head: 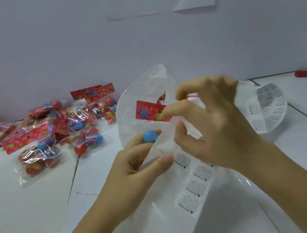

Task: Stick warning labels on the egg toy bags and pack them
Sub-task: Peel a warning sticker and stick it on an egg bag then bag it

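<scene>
Grip: left hand [135,169] holds 1 egg toy bag [149,114]; right hand [216,124] pinches the packing bag's [144,89] mouth open.
Packing bag: on the counter [20,197], taking that toy bag.
Pile [50,132]: many toy bags remain (labelled or not, unclear).
Label strip [195,182]: beside the right wrist.

White table [22,207], pale wall [36,44]

Crinkled, glossy clear plastic on the heaped egg toy bags [77,124], topped with printed red card; the packing bag [143,85] a milky, soft-sheened film; label strip [194,188] smooth paper; table [20,197] smooth matt white.
</scene>
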The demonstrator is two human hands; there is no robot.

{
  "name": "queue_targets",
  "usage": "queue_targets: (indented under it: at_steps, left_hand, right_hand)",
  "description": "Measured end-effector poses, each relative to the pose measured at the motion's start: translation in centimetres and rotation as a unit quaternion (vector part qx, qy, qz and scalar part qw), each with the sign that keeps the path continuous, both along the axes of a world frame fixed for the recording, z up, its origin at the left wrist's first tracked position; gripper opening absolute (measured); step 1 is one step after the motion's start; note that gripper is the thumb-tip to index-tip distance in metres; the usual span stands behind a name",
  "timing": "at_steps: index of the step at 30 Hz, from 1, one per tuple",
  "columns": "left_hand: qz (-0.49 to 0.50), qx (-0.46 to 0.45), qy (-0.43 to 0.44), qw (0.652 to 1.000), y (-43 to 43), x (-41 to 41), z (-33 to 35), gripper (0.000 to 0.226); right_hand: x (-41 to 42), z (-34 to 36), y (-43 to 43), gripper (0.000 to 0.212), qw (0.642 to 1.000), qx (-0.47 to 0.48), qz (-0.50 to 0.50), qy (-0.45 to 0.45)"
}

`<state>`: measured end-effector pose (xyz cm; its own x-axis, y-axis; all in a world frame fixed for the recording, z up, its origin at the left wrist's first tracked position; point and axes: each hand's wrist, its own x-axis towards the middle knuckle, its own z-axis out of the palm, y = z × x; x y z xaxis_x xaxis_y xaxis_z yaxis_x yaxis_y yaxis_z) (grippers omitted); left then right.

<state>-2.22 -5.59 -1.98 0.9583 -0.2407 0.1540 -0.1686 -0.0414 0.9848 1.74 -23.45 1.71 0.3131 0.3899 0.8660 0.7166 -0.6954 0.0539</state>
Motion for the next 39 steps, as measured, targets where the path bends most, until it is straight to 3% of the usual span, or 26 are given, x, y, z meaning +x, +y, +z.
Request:
queue_targets:
  at_steps: [2, 4, 7, 11, 20, 31, 39]
  left_hand:
    - [0.053, -0.045, 0.018, 0.997, 0.0, 0.1, 0.1, 0.015]
    - [0.092, -0.078, 0.022, 0.993, 0.0, 0.1, 0.1, 0.013]
    - [0.108, -0.097, 0.001, 0.989, -0.2, -0.1, 0.3, 0.014]
    - [0.122, -0.086, -0.025, 0.988, -0.4, -0.1, 0.2, 0.023]
    - [0.100, -0.105, 0.012, 0.989, -0.7, -0.3, -0.1, 0.033]
    - [0.139, -0.076, 0.013, 0.987, -0.8, -0.4, -0.2, 0.025]
    - [0.151, -0.050, -0.015, 0.987, -0.3, 0.2, -0.3, 0.024]
  right_hand:
    - [-1.2, -0.9, 0.3, 0.017, 0.997, 0.056, -0.031, -0.051]
    - [-2.4, -1.8, 1.0, 0.008, 0.998, 0.058, -0.029, -0.019]
    - [-2.5, -2.3, 2.1, 0.037, 0.991, -0.004, -0.086, 0.106]
    - [-2.2, -2.4, 2.1, 0.045, 0.981, -0.068, -0.117, 0.136]
    - [-1.7, -3.3, 2.1, 0.044, 0.984, -0.096, -0.131, 0.078]
    - [-1.2, -3.5, 2.0, 0.030, 0.987, -0.108, -0.118, 0.031]
    - [-1.2, -2.4, 1.1, 0.026, 0.985, -0.007, -0.173, 0.014]
